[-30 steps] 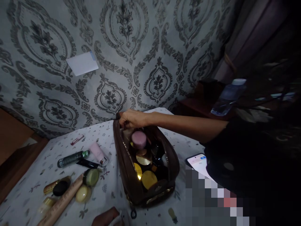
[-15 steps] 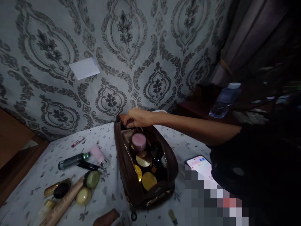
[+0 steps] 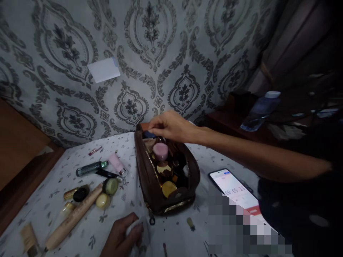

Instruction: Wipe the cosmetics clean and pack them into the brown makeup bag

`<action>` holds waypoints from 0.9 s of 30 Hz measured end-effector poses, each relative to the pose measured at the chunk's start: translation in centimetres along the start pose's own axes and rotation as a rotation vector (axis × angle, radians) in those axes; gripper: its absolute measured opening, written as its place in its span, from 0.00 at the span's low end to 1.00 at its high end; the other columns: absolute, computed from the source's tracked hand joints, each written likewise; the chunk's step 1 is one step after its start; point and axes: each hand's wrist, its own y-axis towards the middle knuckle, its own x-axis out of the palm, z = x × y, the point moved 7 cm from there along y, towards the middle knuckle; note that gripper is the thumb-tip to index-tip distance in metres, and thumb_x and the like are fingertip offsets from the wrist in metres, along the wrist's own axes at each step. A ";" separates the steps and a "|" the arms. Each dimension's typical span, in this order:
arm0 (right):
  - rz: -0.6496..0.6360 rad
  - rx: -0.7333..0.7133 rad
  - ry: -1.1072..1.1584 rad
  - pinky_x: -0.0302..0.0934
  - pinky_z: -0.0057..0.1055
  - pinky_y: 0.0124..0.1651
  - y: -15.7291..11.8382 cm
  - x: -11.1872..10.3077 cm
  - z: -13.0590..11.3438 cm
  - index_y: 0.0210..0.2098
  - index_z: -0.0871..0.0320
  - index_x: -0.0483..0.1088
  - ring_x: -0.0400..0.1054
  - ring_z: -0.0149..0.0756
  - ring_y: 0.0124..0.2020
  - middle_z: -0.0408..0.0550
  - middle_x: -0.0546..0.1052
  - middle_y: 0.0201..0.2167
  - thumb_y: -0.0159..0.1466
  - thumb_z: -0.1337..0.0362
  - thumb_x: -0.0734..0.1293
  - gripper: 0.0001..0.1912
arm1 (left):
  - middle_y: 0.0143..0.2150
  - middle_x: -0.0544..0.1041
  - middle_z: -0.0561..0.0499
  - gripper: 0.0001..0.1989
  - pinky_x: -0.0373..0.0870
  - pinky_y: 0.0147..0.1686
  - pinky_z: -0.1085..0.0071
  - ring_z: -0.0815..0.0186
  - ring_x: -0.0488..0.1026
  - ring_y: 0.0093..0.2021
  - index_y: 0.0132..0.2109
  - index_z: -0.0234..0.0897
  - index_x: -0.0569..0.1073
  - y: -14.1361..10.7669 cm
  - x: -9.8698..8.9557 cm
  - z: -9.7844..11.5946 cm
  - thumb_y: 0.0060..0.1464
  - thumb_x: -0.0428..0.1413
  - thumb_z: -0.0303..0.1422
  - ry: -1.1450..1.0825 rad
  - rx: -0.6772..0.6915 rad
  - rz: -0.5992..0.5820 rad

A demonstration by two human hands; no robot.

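An open brown bag point(image 3: 143, 178) stands on the patterned white cloth, with a pink-lidded jar point(image 3: 160, 151), a gold-lidded jar point(image 3: 169, 189) and several other items inside. Over the far end of the bag is my right hand point(image 3: 171, 125), its fingers pinched together beside a blue item point(image 3: 150, 134); whether they grip it is not clear. My left hand point(image 3: 124, 233) is closed on a whitish cloth point(image 3: 135, 226) in front of the bag, near its zip pull.
Left of the bag lie a green bottle point(image 3: 89, 169), a pink tube point(image 3: 117, 164), a long beige tube point(image 3: 73, 219) and several small jars. A phone point(image 3: 233, 187) lies on the right. A water bottle point(image 3: 261, 111) is behind, near the patterned wall.
My right hand has lifted a little from the bag's far end, and the blue item shows more. More of my left hand has come into view. The camera view has shifted.
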 end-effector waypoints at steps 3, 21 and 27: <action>0.063 0.035 0.084 0.49 0.26 0.29 -2.1 -1.1 -1.6 0.25 0.61 0.72 0.58 0.26 0.22 0.40 0.68 0.18 0.63 0.63 0.65 0.12 | 0.26 0.71 0.52 0.27 0.64 0.35 0.75 0.67 0.70 0.31 0.26 0.37 0.70 0.3 -0.1 0.6 0.61 0.49 0.54 -0.010 0.039 -0.027; -0.300 -0.155 0.307 0.48 0.25 0.25 -9.5 10.7 -14.7 0.24 0.60 0.71 0.62 0.27 0.21 0.43 0.70 0.19 0.67 0.59 0.61 0.18 | 0.30 0.73 0.54 0.17 0.63 0.34 0.73 0.67 0.67 0.31 0.38 0.34 0.74 -2.2 -2.9 2.5 0.62 0.50 0.44 -0.038 0.232 0.024; -0.272 -0.013 0.378 0.56 0.27 0.30 -8.4 16.6 -14.7 0.32 0.59 0.76 0.68 0.32 0.26 0.45 0.77 0.24 0.65 0.62 0.62 0.12 | 0.27 0.67 0.55 0.18 0.59 0.31 0.74 0.68 0.65 0.30 0.32 0.35 0.70 -4.2 -8.3 0.9 0.62 0.49 0.45 0.071 0.227 0.166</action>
